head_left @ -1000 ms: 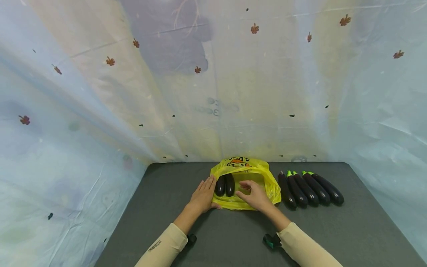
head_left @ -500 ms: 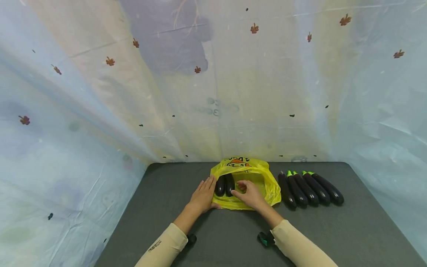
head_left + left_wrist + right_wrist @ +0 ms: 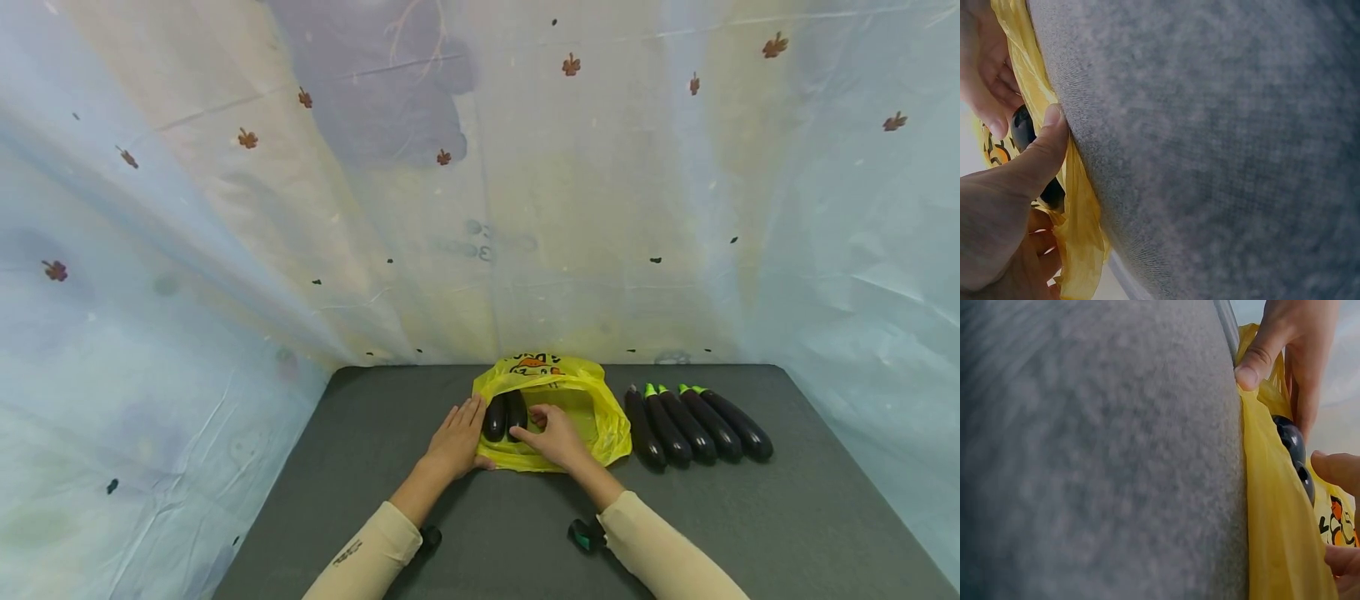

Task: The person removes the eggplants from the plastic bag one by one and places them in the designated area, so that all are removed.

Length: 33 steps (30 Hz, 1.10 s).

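now right hand [image 3: 553, 435] farther left, nearer two eggplants [image 3: 495, 418] in yellow bag [image 3: 611, 421], grip apart, left hand [image 3: 455, 439] likewise

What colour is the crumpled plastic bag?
The thin yellow plastic bag has black and orange print; the head view shows it best.

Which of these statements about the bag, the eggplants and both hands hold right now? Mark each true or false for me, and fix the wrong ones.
1. Two eggplants show inside the yellow bag. True.
2. The right hand rests on the row outside the bag. False: it is at the bag's opening, beside the eggplants inside.
3. Five eggplants lie side by side on the table, right of the bag. True.
4. The left hand is raised clear of the bag. False: it touches the bag's left side.
5. Printing shows at the bag's far edge. True.
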{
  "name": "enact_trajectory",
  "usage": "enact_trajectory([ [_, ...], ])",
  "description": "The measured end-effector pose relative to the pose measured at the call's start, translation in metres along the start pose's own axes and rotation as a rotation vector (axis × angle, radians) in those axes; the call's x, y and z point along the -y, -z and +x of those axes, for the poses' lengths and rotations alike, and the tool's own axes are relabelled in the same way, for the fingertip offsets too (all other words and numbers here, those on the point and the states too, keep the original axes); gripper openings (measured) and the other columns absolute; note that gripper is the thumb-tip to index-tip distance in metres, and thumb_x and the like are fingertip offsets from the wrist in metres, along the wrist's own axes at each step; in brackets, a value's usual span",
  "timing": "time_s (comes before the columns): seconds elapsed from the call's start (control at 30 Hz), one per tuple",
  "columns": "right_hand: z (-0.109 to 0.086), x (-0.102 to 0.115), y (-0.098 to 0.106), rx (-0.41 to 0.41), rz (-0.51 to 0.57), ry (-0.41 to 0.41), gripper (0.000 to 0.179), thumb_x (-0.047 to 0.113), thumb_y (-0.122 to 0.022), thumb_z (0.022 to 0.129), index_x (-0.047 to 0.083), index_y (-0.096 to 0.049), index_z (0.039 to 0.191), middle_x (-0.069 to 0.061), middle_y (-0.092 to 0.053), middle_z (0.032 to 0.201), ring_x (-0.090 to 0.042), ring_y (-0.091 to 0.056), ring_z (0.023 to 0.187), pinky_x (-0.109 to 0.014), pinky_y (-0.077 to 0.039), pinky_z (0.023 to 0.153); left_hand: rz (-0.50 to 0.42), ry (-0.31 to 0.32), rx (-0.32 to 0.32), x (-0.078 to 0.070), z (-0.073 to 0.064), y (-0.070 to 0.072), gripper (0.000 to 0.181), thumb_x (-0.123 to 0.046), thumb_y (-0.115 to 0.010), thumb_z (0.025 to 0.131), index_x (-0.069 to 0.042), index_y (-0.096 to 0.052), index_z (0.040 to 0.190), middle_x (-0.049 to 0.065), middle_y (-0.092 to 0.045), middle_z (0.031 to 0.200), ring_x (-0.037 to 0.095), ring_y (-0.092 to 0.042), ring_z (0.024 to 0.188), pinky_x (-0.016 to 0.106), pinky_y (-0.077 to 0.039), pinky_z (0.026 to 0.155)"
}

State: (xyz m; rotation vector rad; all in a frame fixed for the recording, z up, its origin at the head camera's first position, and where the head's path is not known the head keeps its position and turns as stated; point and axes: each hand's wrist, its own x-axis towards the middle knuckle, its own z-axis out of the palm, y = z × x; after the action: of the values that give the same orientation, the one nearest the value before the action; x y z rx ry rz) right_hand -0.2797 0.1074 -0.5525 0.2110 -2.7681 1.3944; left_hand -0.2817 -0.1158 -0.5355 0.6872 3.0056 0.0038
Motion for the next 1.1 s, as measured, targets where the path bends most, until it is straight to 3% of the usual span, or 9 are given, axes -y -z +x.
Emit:
enact_trajectory([
  [0.37, 0.0022, -0.0007, -0.0059, -0.02, -0.054, 0.017, 0.066, 0.044, -0.087, 0.092, -0.006, -0.07, 0.133, -0.016, -0.068, 0.117, -0.028, -0.065, 0.103, -0.051, -0.058, 0.093, -0.027, -0.006, 0.011, 0.0001, 0.0, -0.0003, 0.118, -0.059, -0.081, 0.088, -0.002, -0.02, 0.171, 0.017, -0.015, 0.179, 0.032, -0.02, 0.165, 0.049, -0.019, 0.133],
  [0.57, 0.0011, 0.004, -0.0056, -0.029, -0.074, 0.037, 0.069, 0.045, -0.088, 0.09, -0.007, -0.071, 0.132, -0.018, -0.069, 0.117, -0.032, -0.065, 0.104, -0.054, -0.057, 0.093, -0.059, -0.003, -0.001, 0.0002, 0.0001, -0.0005, 0.118, -0.055, -0.084, 0.087, -0.001, -0.021, 0.171, 0.018, -0.018, 0.178, 0.033, -0.022, 0.164, 0.049, -0.02, 0.133],
  [1.1, 0.001, 0.0051, -0.007, -0.037, -0.091, 0.015, 0.065, 0.04, -0.088, 0.091, -0.008, -0.071, 0.13, -0.016, -0.065, 0.113, -0.03, -0.063, 0.1, -0.053, -0.056, 0.09, -0.036, -0.008, -0.008, -0.0002, -0.0019, -0.001, 0.119, -0.059, -0.082, 0.087, -0.002, -0.021, 0.171, 0.017, -0.018, 0.178, 0.032, -0.023, 0.164, 0.049, -0.022, 0.133],
])
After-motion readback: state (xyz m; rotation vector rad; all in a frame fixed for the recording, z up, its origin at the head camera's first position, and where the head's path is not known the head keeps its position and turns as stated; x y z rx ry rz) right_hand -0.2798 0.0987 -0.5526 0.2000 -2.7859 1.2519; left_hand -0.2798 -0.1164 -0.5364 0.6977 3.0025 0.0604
